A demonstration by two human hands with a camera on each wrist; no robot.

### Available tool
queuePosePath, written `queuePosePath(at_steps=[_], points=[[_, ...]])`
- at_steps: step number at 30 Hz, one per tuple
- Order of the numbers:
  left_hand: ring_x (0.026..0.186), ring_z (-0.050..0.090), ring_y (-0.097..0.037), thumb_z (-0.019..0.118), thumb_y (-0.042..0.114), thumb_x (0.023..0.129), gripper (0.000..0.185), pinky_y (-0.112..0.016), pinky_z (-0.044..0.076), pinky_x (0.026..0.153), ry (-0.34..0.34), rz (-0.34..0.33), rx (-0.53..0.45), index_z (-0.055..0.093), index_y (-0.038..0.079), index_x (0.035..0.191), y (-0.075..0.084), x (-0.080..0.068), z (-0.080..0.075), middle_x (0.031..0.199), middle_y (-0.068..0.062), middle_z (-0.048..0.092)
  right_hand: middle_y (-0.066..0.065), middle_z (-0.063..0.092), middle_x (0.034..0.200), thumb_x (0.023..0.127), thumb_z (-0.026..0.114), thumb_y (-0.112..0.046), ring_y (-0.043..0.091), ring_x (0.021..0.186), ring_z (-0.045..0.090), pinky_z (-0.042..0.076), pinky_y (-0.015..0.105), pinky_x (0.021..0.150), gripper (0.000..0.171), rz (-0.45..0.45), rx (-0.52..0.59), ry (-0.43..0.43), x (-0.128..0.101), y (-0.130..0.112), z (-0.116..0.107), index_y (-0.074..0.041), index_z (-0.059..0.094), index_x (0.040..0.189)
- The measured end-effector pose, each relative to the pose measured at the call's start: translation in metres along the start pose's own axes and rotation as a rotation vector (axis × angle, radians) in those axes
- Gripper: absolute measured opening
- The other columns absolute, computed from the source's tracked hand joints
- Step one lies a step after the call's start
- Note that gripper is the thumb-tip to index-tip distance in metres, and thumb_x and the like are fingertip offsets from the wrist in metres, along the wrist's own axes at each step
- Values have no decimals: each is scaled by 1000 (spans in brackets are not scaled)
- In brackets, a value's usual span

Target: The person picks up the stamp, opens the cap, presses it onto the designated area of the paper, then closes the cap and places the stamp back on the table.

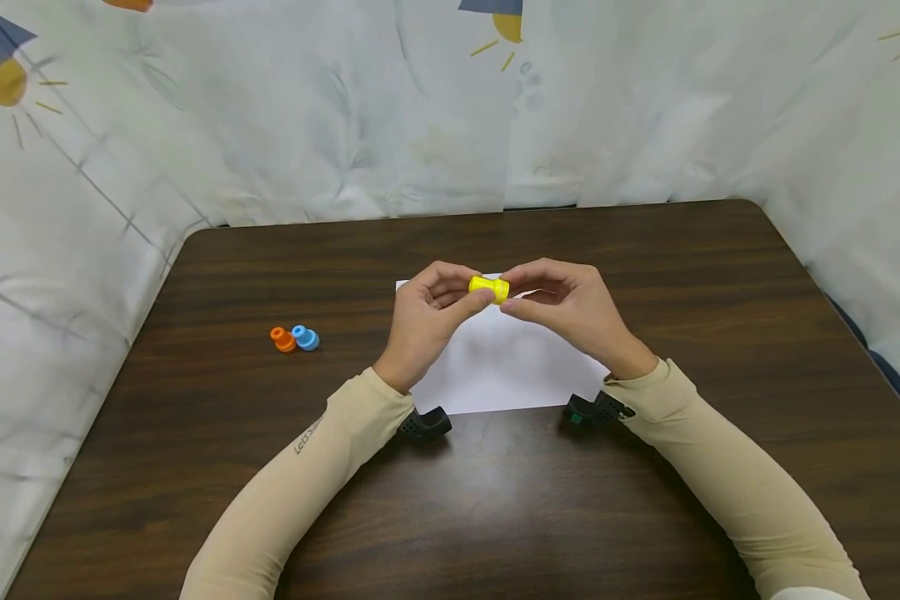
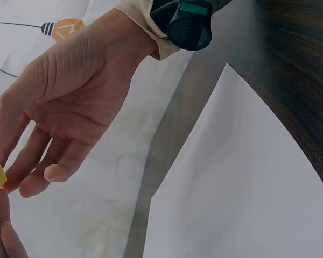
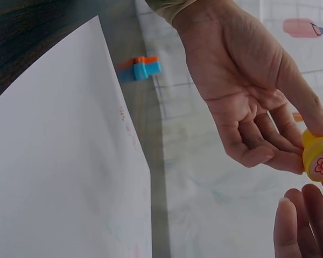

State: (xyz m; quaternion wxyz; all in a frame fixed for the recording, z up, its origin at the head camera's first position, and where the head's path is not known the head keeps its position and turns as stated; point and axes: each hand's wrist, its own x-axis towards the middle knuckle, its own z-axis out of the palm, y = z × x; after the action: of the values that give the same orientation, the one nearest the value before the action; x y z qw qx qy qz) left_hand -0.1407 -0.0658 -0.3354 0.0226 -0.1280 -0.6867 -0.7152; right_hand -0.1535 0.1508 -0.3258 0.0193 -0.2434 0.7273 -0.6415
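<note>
On the left part of the dark wooden desk (image 1: pixel 195 467) lie an orange stamp (image 1: pixel 282 338) and a blue stamp (image 1: pixel 305 337), touching each other and well apart from both hands. A pale patterned cloth (image 1: pixel 75 217) hangs round the desk on the left, back and right.

Toward the middle, the left hand (image 1: pixel 424 321) is raised above a white sheet of paper (image 1: pixel 506 367) that lies flat on the desk. Its fingers are curled, thumb and fingertips pinching the left end of a small yellow stamp (image 1: pixel 489 287). The stamp is held sideways in the air between the two hands, over the far part of the paper and clear of it. In the right wrist view its round end face shows a red flower mark.

The right hand (image 1: pixel 570 308) meets it from the other side, fingers curled, pinching the stamp's right end. The hands hide most of the stamp and the paper's far edge.

Both forearms wear beige sleeves (image 1: pixel 300 483), and a small black camera (image 1: pixel 423 425) sits under each wrist, just beside the paper's near edge.
</note>
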Motion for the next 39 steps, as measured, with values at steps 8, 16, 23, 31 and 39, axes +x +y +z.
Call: queuePosePath(at_steps=[8,16,23,31,39], points=[[97,74,-17,81,12,89,26,-30,63,93,-8,-6,65,70,6,111,-2,0,-3,108,-8,75,-3,75,112,88,81,-8,15,103,73,63,27,91,31,18,-66,15,-2,3,-8,-4,74,118],[97,75,-13,83,14,88,28,-27,63,92,13,-17,170,70,6,111,-8,-4,-22,112,-12,75,0,74,118,91,80,-15,7,103,72,62,26,93,29,57,-217,41,-5,11,-22,-10,74,119],[97,74,-11,85,17,87,30,-22,62,92,46,-34,256,70,6,110,-12,-12,-43,112,-11,75,-1,72,132,93,78,-25,11,109,72,59,24,97,35,83,-443,5,-10,17,-36,-20,72,128],[95,73,-7,85,20,87,32,-18,61,90,60,-30,346,70,6,112,-13,-22,-70,113,-12,75,1,69,138,95,75,-42,31,103,73,56,41,91,56,117,-666,-60,-16,23,-54,-27,60,146],[94,73,-4,85,24,88,33,-16,59,89,95,-42,435,70,8,113,-14,-34,-104,107,0,76,6,41,166,93,74,-51,25,84,77,44,53,115,81,191,-793,-156,-19,25,-69,-23,39,160]])
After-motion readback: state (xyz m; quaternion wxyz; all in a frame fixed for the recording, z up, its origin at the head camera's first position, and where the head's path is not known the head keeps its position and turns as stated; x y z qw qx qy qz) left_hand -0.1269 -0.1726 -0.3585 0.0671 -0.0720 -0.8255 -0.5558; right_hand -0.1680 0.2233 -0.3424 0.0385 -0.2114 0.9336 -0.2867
